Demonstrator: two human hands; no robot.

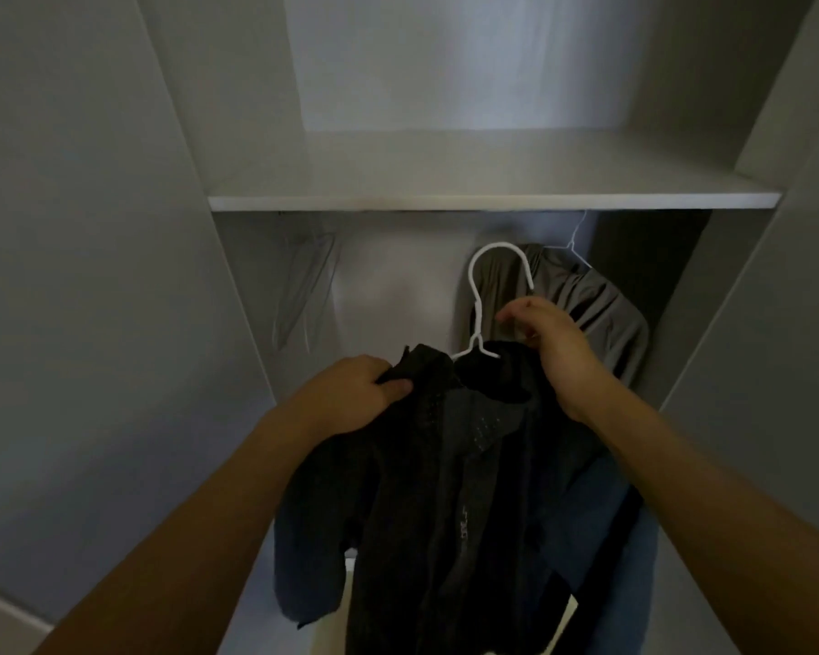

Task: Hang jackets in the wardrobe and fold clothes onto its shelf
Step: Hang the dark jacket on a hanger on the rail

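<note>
A black jacket (445,489) hangs on a white hanger (481,295) that I hold up in front of the open wardrobe. My left hand (351,394) pinches the jacket's left collar edge. At the jacket's right shoulder, my right hand (554,342) grips the fabric just beside the hanger's neck. The hanger's hook points up, below the shelf (492,200), free of the rail. Behind it a grey jacket (601,314) hangs on a thin white hanger (575,243) at the right of the compartment.
The white shelf spans the wardrobe above the hanging space. Empty clear hangers (303,286) hang at the left of the compartment. Grey wardrobe side panels (91,276) stand on both sides. Blue fabric (611,560) shows under the black jacket at the lower right.
</note>
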